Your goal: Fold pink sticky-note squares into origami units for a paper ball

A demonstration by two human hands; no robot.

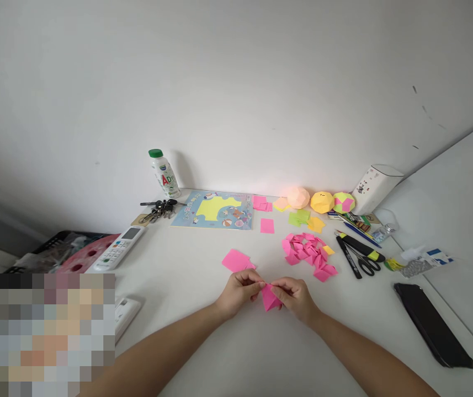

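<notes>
A small folded pink paper is pinched at its top edge between my two hands, near the table's front middle. My left hand holds its left corner with thumb and forefinger. On the right corner, my right hand has a similar pinch, with fingertips partly behind the paper. Just beyond my left hand lie flat pink sheets. A loose pile of folded pink pieces lies beyond my right hand, with one orange piece at its right side.
Scissors, a black marker and a black pouch lie to the right. Three paper balls stand by the wall. A blue booklet, a bottle, keys and a remote are at the back left.
</notes>
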